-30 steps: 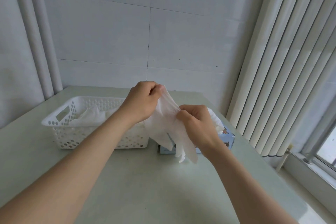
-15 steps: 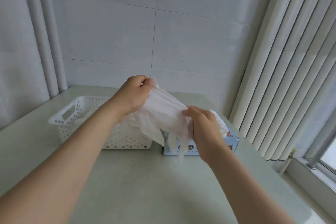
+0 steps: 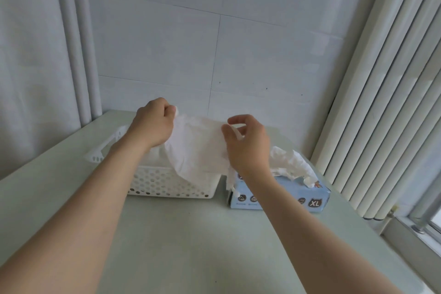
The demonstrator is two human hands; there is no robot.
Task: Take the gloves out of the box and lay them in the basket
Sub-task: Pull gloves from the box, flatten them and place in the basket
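Holding: a white glove (image 3: pixel 198 148) is stretched between both hands above the basket's right end.
Left hand (image 3: pixel 152 124): fingers curled into a fist round the glove's left end; a bit of white shows at the knuckles.
Right hand (image 3: pixel 248 145): thumb and forefinger pinch the glove's right edge, the other fingers curled loosely.
Glove: in the air, sagging between the hands; its lower edge hangs in front of the basket's near wall.
Basket (image 3: pixel 167 184): white, perforated, on the table (image 3: pixel 191 246) at the left. White material shows inside, mostly hidden by the left forearm and the held glove, so I cannot tell how much is there.
Box (image 3: pixel 281 198): pale blue, marked XL, just right of the basket with a narrow gap between them.
Box contents: crumpled white gloves (image 3: pixel 291 162) bulge out of the top opening, one end drooping over the front face.
Surroundings: tiled wall behind, vertical blinds (image 3: pixel 381 79) at the right.
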